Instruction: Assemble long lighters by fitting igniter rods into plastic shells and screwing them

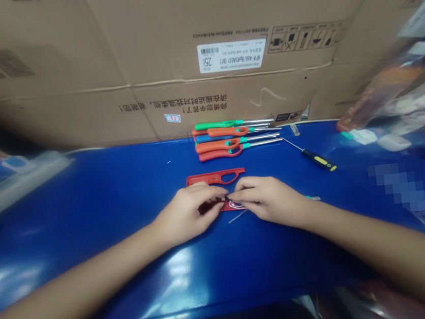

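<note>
My left hand [189,210] and my right hand [264,194] meet fingertip to fingertip over the blue table. Both are closed in a pinch at a small dark part [227,198], too small and covered to name. Under the fingers lies a red lighter half-shell [226,207] with thin white wires [236,205] on it, largely hidden by my hands. Just beyond them rests another red half-shell [214,177], its hollow side up and a trigger opening at its right end. A thin grey rod [237,216] lies on the near side of the wires.
Several long-necked lighters [220,145] in green, orange, blue and red lie stacked before the cardboard wall [146,113]. Right of them is a black-and-yellow screwdriver [318,160]. Blurred plastic bags [413,106] stand at the right; a whitish object [26,180] is at the left.
</note>
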A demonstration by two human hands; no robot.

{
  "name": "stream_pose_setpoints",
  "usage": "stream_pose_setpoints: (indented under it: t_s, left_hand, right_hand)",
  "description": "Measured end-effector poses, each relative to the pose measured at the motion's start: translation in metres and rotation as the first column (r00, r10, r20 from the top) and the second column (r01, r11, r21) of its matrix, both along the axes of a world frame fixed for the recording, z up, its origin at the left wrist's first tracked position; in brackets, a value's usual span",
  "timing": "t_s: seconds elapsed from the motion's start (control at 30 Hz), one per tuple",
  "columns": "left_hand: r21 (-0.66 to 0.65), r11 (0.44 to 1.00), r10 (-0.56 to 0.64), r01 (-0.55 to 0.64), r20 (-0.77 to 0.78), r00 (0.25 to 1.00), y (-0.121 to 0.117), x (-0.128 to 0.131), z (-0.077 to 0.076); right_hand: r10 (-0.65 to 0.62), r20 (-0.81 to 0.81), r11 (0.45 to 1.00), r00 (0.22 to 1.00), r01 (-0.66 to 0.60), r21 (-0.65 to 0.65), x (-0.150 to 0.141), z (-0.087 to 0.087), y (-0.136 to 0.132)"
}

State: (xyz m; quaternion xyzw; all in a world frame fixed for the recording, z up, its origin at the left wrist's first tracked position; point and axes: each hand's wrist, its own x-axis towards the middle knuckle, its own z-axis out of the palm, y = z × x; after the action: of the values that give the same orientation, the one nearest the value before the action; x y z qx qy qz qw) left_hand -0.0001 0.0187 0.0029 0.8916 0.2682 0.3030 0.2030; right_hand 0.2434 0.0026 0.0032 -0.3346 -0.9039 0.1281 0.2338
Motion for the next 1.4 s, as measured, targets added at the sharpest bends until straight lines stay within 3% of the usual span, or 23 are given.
stream_pose_setpoints:
  t_s: [0.13,0.27,0.6,0.73,0.87,1.13,1.23,1.4]
  left_hand:
    - [0.080,0.993,-0.080,0.087,-0.085,0.993,-0.002,-0.004,0.008]
    - [0.087,0.993,-0.066,0.080,-0.152,0.986,-0.001,-0.008,0.009]
    - [-0.023,0.999,-0.049,0.049,-0.027,0.998,0.000,-0.002,0.000]
    - [-0.010,0.996,-0.086,0.085,-0.069,0.994,0.001,-0.003,0.001]
    - [0.083,0.989,-0.108,0.125,-0.179,0.978,0.000,-0.003,0.004]
    - [0.285,0.946,-0.050,0.156,-0.345,0.937,-0.005,-0.002,0.007]
    - [0.259,0.956,-0.051,0.139,-0.322,0.945,-0.004,-0.005,0.006]
    - [0.062,0.992,-0.094,0.113,-0.249,0.964,-0.002,-0.009,0.008]
  right_hand:
    - [-0.004,0.173,0.992,0.985,-0.018,0.128,0.002,0.004,-0.004]
    - [-0.004,0.223,0.979,0.975,-0.042,0.198,0.002,0.006,-0.005]
    - [0.036,0.367,0.943,0.930,-0.153,0.296,0.002,0.005,-0.003]
    - [0.043,0.252,0.980,0.967,-0.089,0.175,0.004,0.009,-0.003]
    - [0.011,0.093,1.000,0.996,-0.012,0.012,0.013,0.022,-0.001]
    - [0.104,0.176,0.973,0.979,-0.064,-0.220,0.023,0.044,-0.006]
    - [0.115,0.237,0.968,0.965,-0.056,-0.243,0.023,0.045,-0.009]
    - [0.135,0.249,0.961,0.959,-0.065,-0.268,0.023,0.046,-0.011]
